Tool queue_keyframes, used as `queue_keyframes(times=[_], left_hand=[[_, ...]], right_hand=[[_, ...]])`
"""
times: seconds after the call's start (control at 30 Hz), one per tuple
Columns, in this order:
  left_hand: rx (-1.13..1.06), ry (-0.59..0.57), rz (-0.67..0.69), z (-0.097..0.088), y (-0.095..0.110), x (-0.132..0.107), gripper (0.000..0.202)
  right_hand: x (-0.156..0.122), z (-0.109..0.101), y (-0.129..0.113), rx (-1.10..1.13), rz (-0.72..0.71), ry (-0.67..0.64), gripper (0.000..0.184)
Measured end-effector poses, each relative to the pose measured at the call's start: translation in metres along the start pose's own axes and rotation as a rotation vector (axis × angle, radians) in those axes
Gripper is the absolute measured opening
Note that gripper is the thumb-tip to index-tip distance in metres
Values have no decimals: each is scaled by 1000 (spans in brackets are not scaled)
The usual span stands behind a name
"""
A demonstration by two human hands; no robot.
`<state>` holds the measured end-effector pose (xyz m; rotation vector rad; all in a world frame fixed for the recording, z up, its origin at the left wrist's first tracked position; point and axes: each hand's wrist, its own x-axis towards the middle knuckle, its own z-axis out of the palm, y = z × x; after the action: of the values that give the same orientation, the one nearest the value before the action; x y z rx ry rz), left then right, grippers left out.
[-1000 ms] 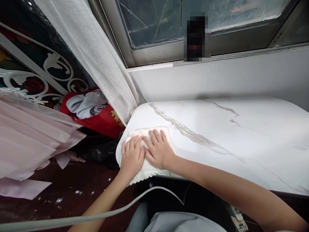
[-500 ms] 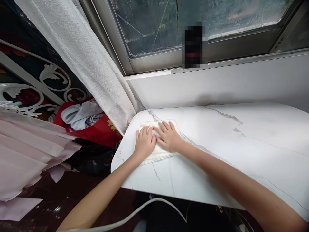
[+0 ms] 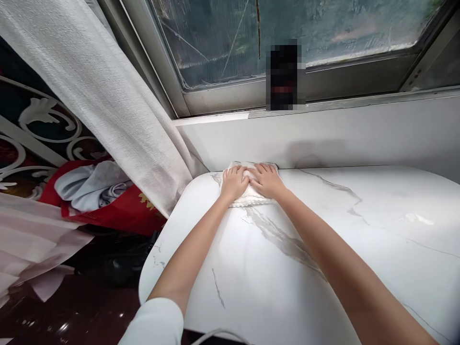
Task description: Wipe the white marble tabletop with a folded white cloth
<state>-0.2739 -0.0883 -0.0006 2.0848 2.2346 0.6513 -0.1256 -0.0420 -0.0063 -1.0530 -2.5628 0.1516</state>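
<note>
A white cloth (image 3: 251, 197) with a scalloped edge lies flat at the far edge of a white marble-patterned table (image 3: 359, 230). My left hand (image 3: 234, 183) rests palm down on the cloth's left part, fingers stretched toward the wall. Beside it my right hand (image 3: 266, 180) presses on the right part, fingers spread and pointing away. The hands' thumbs almost meet over the cloth. The cloth's far edge touches or nearly touches the wall, and the middle of it is partly hidden under the hands.
Behind the table stand a white wall (image 3: 381, 129) and a metal-framed window (image 3: 223, 98). A white curtain (image 3: 118, 91) hangs at the left, with a red bag (image 3: 118, 213) of folded cloth below it. A cable (image 3: 219, 331) runs by the near edge.
Both hands have slid the cloth forward across the table, from nearer the left middle to the far edge by the wall. The view has shifted slightly.
</note>
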Motion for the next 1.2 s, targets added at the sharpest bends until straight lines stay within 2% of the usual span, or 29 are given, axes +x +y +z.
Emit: queue_keyframes(times=[0.23, 0.4, 0.53, 0.67, 0.8, 1.0, 1.2], left_hand=[[4, 4, 12, 7, 9, 9, 39], [38, -6, 23, 6, 13, -1, 40], [56, -26, 44, 5, 21, -17, 41], [85, -37, 88, 0, 31, -48, 42], [115, -22, 134, -8, 40, -90, 42], [135, 39, 104, -18, 55, -158, 43], [135, 42, 131, -24, 79, -215, 46]], right_hand=[[-1, 2, 9, -35, 67, 30, 51], [-11, 2, 3, -83, 78, 45, 51], [-31, -2, -3, -115, 97, 31, 52], [-65, -6, -16, -196, 76, 35, 54], [-103, -10, -33, -248, 2, 63, 54], [-154, -19, -59, -211, -99, 80, 55], [-208, -30, -74, -180, -135, 69, 57]])
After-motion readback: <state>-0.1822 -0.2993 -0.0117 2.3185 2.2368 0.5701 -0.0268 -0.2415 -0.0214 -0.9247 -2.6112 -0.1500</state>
